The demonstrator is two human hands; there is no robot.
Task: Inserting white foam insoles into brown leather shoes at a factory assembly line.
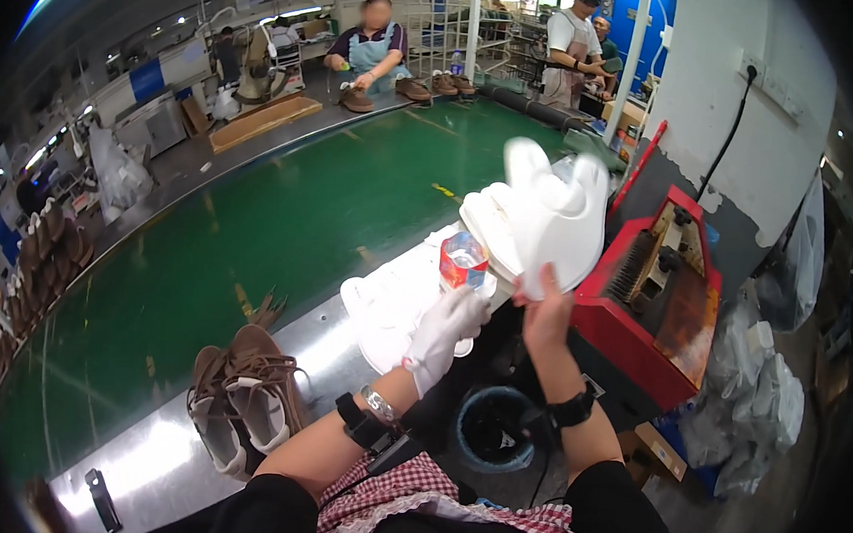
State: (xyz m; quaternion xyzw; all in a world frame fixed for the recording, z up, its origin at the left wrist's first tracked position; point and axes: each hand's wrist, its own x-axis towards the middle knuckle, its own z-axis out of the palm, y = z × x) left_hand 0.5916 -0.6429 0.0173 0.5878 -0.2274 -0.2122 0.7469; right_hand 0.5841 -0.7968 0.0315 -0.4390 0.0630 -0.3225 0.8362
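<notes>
My right hand point(546, 321), bare, is closed on the lower end of a pair of white insoles point(558, 226), raised and blurred by motion. My left hand point(447, 328), in a white glove, has its fingers curled together just below an open cup with a red and blue label point(463, 259). What the left fingers hold, if anything, is hidden. White insoles point(390, 308) lie spread under the cup, and a further white pile point(490, 226) sits behind it. A pair of brown lace-up shoes point(248, 397) stands to the left on the metal ledge.
A green conveyor belt point(282, 228) runs beyond the metal ledge point(151, 460). A red machine point(655, 290) stands at the right, and a blue bin point(497, 429) below my hands. Across the belt a person point(371, 48) handles brown shoes point(356, 99); other people stand farther back.
</notes>
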